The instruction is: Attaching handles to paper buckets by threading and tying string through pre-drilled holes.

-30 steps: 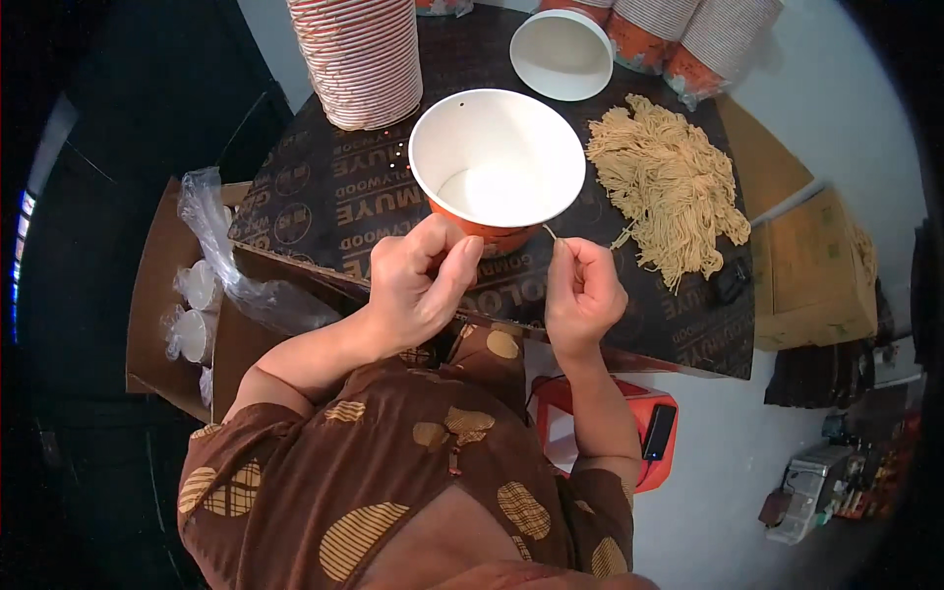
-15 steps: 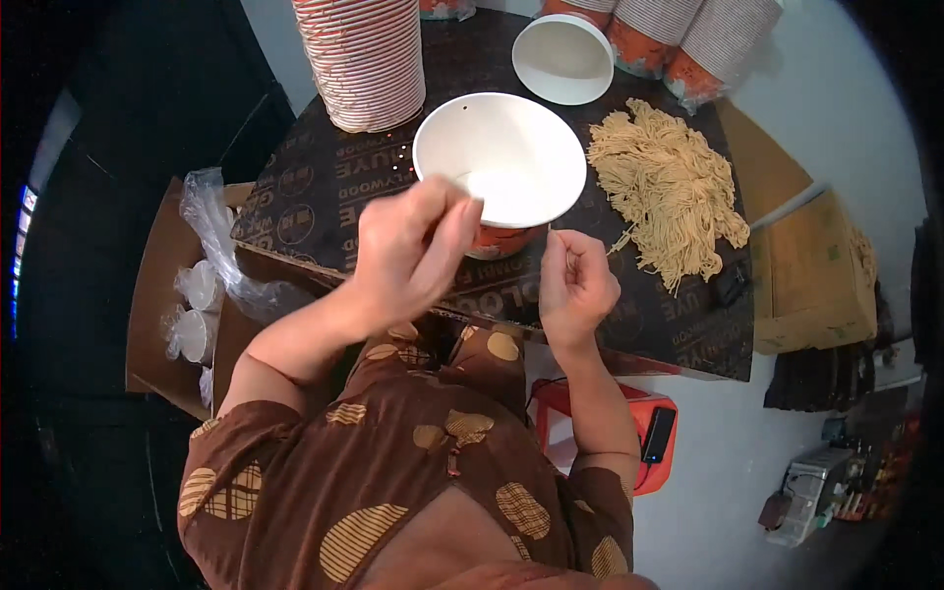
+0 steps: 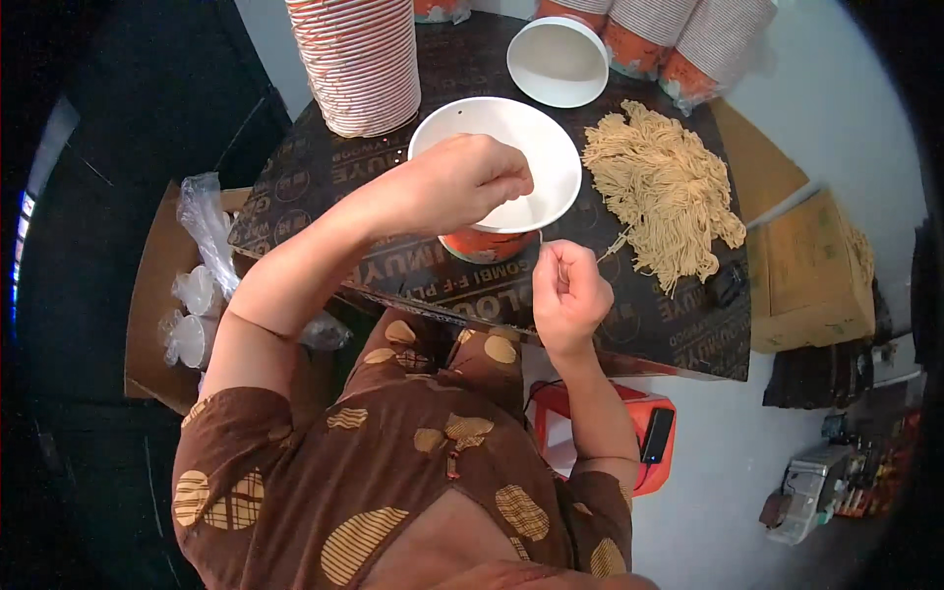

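A white-lined paper bucket (image 3: pixel 549 147) with an orange printed outside stands near the table's front edge, a small dark hole showing in its far-left wall. My left hand (image 3: pixel 472 182) reaches over the bucket's mouth, fingers closed; what they hold, if anything, is hidden. Just right of the bucket's front side, my right hand (image 3: pixel 572 290) is pinched on a thin cord (image 3: pixel 541 236), a short pale bit of which shows above the fingertips. Tan cords lie in a loose heap (image 3: pixel 669 197) to the right, one strand trailing toward my right hand.
A tall stack of paper buckets (image 3: pixel 359 69) stands at the far left of the dark printed table (image 3: pixel 462 59). Another bucket (image 3: pixel 559 64) lies tipped behind, beside wrapped stacks (image 3: pixel 644 39). Cardboard boxes flank the table, left (image 3: pixel 152 315) and right (image 3: pixel 811 275). A red stool (image 3: pixel 629 403) is below.
My left hand has swung right and away from me, from the bucket's near-left rim to over its mouth. The right hand has stayed nearly in place.
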### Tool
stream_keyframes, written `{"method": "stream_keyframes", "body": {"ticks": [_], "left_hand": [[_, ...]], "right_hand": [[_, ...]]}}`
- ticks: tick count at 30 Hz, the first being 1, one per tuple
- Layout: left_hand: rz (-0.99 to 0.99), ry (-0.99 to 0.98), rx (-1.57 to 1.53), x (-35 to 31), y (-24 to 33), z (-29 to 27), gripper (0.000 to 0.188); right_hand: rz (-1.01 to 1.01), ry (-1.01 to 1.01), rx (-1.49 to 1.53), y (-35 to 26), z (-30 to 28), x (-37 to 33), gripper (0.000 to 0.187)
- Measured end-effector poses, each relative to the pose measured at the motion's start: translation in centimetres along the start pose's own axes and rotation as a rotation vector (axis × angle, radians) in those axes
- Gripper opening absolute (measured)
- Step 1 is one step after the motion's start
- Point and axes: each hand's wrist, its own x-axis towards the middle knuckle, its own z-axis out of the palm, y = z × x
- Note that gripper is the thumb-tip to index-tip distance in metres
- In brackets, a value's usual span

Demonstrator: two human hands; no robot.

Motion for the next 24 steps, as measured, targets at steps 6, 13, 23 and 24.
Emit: {"method": "stream_keyframes", "body": {"ticks": [6,13,23,24], "left_hand": [[-0.004,-0.007,0.009,0.3,0.1,-0.1,0.018],[-0.017,-0.053,0.025,0.6,-0.1,-0.2,0.019],[0.101,-0.281,-0.057,2.3,-0.5,-0.4,0.02],[0.106,-0.305,-0.073,2.4,-0.6,-0.3,0.019]], "right_hand": [[-0.013,0.038,-0.02,0.3,0.1,-0.1,0.013],[-0.067,0.007,-0.034,0.3,0.3,0.0,0.015],[-0.064,-0.029,-0.02,0.2,0.4,0.3,0.017],[-0.057,-0.035,-0.001,0.2,0.4,0.3,0.017]]}}
